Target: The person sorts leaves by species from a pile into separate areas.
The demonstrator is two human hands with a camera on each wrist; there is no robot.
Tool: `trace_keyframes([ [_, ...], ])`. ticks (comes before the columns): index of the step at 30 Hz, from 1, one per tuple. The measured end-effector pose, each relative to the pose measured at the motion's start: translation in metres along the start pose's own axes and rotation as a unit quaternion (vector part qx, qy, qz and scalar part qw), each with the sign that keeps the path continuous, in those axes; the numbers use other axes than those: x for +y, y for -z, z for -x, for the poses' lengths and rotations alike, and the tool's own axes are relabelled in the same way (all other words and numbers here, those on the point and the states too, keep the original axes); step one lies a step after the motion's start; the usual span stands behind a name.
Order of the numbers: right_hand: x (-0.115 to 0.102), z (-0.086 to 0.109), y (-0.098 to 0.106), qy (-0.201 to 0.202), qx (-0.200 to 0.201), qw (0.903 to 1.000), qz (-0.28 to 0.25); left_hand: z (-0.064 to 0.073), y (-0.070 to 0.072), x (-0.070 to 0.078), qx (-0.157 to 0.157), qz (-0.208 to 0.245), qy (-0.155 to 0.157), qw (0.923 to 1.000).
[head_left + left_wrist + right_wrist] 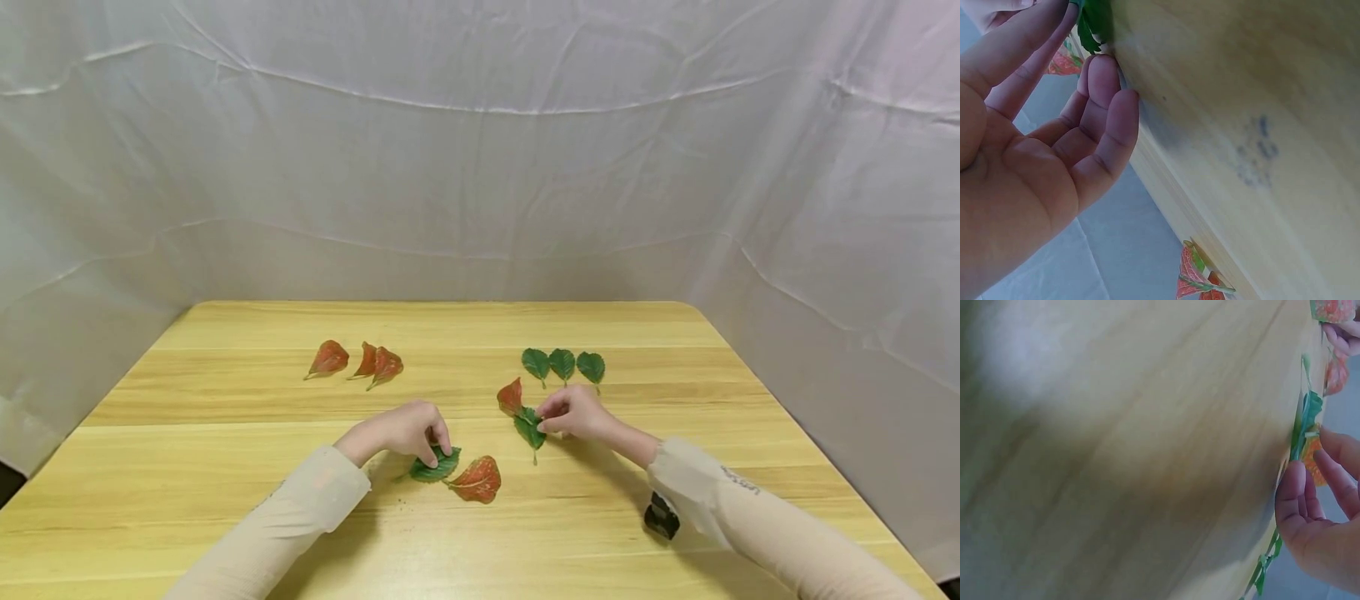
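My left hand point(411, 429) pinches a green leaf point(429, 472) near the front middle of the table, thumb and fingertips on its upper edge. A red leaf point(478, 479) lies just right of it, its stem touching or close to the green one. In the left wrist view the leaf point(1091, 28) shows at the fingertips, partly cut off. My right hand point(581, 414) holds another green leaf point(528, 429) by its right side. A red leaf point(510, 397) meets that leaf's upper end. In the right wrist view thumb and fingers close about the green leaf point(1305, 422).
Three red leaves point(328, 358) lie at the back left, two of them overlapping. Three green leaves point(562, 363) stand in a row at the back right. A small dark object point(662, 517) is beside the right sleeve. Pale sheeting point(480, 167) surrounds the wooden table point(225, 400).
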State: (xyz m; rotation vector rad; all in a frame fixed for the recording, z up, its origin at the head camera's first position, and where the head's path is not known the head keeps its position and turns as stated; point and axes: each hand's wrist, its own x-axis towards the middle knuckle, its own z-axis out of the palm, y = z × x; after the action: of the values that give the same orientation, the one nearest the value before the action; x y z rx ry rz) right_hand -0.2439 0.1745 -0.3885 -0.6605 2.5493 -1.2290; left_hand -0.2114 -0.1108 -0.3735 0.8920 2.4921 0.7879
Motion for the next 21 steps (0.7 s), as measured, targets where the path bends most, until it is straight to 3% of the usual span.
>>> trace_keyframes([
  [21, 0.0017, -0.0034, -0.0045, 0.05, -0.024, 0.9959, 0.072, 0.0012, 0.0015, 0.0016, -0.006, -0.001, -0.003, 1.0],
])
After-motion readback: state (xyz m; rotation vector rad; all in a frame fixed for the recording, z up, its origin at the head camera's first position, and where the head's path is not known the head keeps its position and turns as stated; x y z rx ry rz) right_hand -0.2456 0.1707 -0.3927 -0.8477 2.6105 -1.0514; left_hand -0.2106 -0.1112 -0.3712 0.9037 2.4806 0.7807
